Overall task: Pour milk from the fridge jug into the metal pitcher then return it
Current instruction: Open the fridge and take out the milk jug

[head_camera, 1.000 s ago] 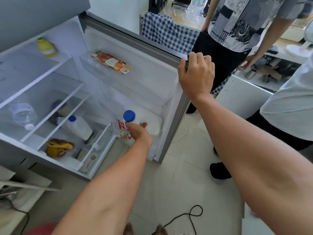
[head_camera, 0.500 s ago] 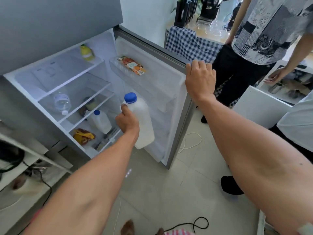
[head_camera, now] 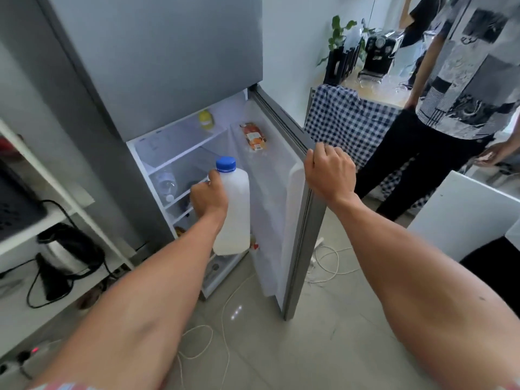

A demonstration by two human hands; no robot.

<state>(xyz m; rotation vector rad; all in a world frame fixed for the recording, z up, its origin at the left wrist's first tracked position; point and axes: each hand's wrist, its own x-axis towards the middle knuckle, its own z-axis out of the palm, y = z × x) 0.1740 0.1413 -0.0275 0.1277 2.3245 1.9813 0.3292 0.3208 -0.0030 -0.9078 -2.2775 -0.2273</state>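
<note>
The white milk jug [head_camera: 235,209] with a blue cap hangs upright in the air in front of the open fridge [head_camera: 180,153]. My left hand [head_camera: 208,196] is shut around its handle. My right hand [head_camera: 329,171] grips the top edge of the open fridge door [head_camera: 295,220]. No metal pitcher is in view.
A person in a patterned shirt [head_camera: 461,80] stands close on the right, beside a checked cloth table [head_camera: 337,116]. A kettle [head_camera: 67,249] sits on the shelf at left. Cables [head_camera: 326,263] lie on the floor. A white cabinet [head_camera: 461,215] stands at the right.
My left hand lifted the jug up out of the door's bottom shelf and drew it out of the fridge. The door has swung partway toward shut. My view has risen.
</note>
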